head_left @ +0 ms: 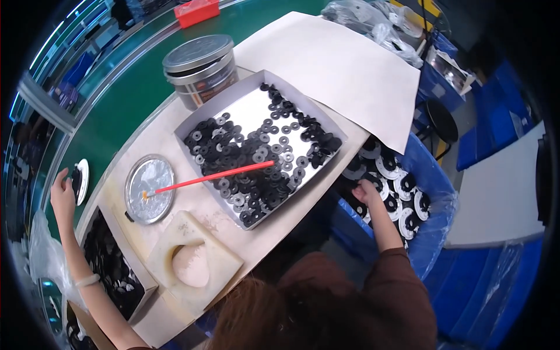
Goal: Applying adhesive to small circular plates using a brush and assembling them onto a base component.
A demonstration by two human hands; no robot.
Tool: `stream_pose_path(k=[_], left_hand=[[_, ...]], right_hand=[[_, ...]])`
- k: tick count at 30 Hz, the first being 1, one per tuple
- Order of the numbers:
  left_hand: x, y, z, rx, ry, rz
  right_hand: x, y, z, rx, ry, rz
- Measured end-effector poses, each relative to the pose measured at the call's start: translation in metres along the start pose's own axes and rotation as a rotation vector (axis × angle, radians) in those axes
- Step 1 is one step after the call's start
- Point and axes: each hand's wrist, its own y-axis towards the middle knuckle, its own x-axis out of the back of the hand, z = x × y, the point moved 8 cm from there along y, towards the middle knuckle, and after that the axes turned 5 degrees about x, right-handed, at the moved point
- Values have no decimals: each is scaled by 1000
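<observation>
At the far left, my left hand [62, 195] is over the green belt, fingers apart, right beside a white disc [83, 179] with a black hub. Whether a fingertip touches the hub I cannot tell. My right hand [364, 192] reaches into a bin lined with blue plastic [440, 201], fingers curled among white discs with black centres [405, 185]; what they hold is hidden. Between my arms, a shallow carton [195, 119] of small black rings [256, 146] lies on the table. A red stick [216, 176] leans from a round metal lid [150, 189] onto it.
A pale block with a round hole [195, 256] sits near me. Beside my left forearm stands a box of black parts [111, 262]. A metal tin [201, 67] is behind the carton, white sheet [338, 64] to its right. A red bin [196, 11] stands farther back.
</observation>
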Motion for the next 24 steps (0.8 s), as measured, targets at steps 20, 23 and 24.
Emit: stream_pose_path(k=[20, 23, 24], left_hand=[[93, -264, -61, -164, -287, -26], [89, -263, -64, -197, -386, -21], [88, -268, -60, -176, -417, -18]], right_hand=[[-141, -306, 171, 956, -1082, 233], [-128, -403, 198, 1300, -336, 57], [-178, -420, 187, 1046, -513, 751]])
